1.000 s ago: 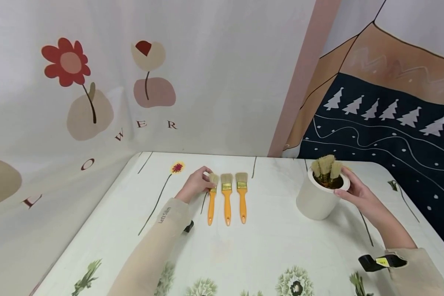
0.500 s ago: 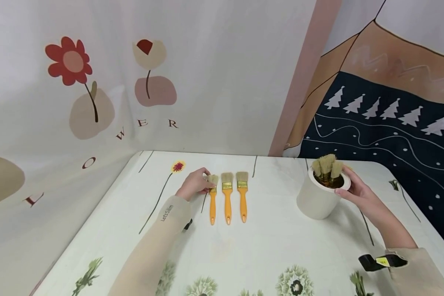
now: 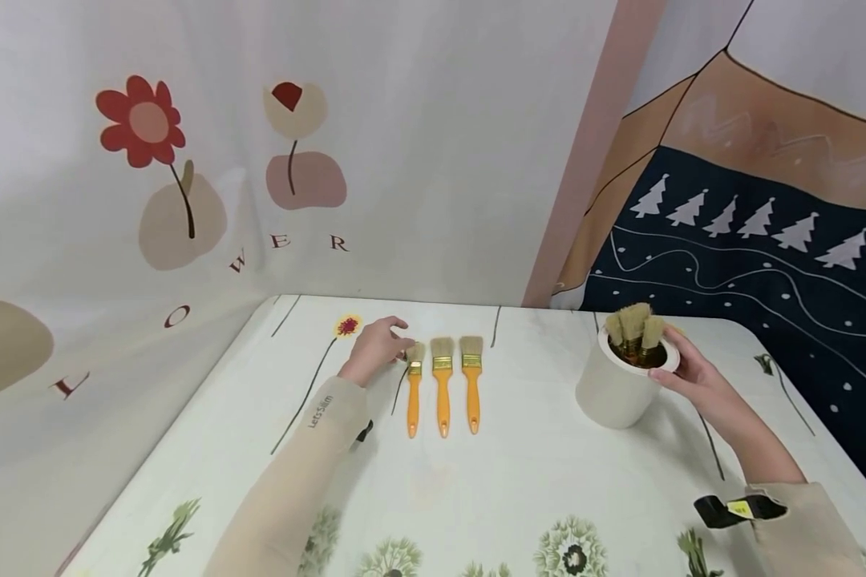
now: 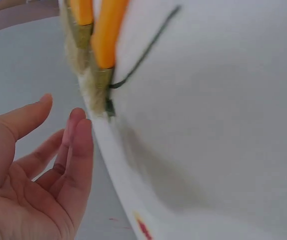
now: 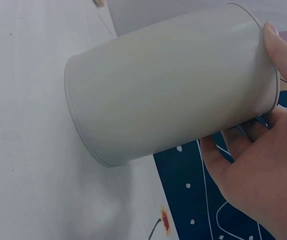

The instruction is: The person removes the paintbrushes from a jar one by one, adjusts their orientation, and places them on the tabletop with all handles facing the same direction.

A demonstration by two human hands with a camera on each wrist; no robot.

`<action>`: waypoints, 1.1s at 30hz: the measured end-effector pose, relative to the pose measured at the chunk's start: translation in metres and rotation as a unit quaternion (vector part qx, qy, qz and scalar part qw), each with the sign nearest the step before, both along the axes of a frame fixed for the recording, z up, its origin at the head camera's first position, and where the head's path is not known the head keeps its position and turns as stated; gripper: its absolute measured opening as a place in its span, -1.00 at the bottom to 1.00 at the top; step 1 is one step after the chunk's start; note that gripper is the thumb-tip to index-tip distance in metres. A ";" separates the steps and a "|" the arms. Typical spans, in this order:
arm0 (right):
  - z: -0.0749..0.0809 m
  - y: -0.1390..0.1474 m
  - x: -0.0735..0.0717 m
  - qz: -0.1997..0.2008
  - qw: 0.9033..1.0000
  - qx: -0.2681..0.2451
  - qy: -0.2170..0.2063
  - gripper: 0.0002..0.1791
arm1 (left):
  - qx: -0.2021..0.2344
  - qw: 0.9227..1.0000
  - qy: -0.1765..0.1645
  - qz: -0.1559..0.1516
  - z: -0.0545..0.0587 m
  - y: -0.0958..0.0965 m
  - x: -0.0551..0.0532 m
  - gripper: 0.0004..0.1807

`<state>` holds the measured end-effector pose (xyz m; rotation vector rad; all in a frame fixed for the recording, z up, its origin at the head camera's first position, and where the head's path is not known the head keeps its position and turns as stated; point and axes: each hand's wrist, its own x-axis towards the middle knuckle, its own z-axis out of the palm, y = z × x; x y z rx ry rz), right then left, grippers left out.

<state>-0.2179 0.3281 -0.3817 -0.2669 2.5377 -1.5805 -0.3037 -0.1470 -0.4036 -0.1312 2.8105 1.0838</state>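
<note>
Three flat paintbrushes with orange handles lie side by side on the table: a left paintbrush [image 3: 413, 405], a middle paintbrush [image 3: 443, 401] and a right paintbrush [image 3: 473, 401]. Their bristles point to the far side. My left hand [image 3: 375, 349] is just left of the left paintbrush's bristles, fingers loosely bent. In the left wrist view a small gap separates the fingertips from the nearest bristles. A white canister [image 3: 613, 389] stands at the right with several paintbrushes [image 3: 633, 322] in it, bristles up. My right hand [image 3: 703, 385] grips its rim; the far fingers are partly hidden.
A white cloth with printed flowers [image 3: 573, 553] covers the table [image 3: 505, 473]. Behind it hangs a pale curtain [image 3: 433, 160] with flower prints. A dark blue fabric with white trees [image 3: 736, 264] hangs behind the right side.
The left hand has let go of the left paintbrush and drawn slightly up and left. That brush now lies straighter, almost parallel to the others. The right hand stays on the canister.
</note>
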 end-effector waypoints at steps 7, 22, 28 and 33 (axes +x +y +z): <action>0.001 0.000 0.000 -0.003 1.000 0.007 -0.005 -0.08 | 0.032 0.999 0.026 -0.003 0.017 0.006 0.000 -0.51; 0.000 0.000 0.003 0.003 1.000 0.001 0.007 -0.10 | 0.096 0.992 0.077 -0.015 0.039 0.030 0.000 -0.57; 0.000 0.000 0.002 0.002 1.000 0.006 0.007 -0.10 | 0.120 0.987 0.102 -0.021 0.043 0.039 -0.001 -0.62; -0.001 0.001 0.002 0.004 1.000 0.002 0.011 -0.10 | 0.144 0.982 0.115 -0.032 0.045 0.049 -0.001 -0.64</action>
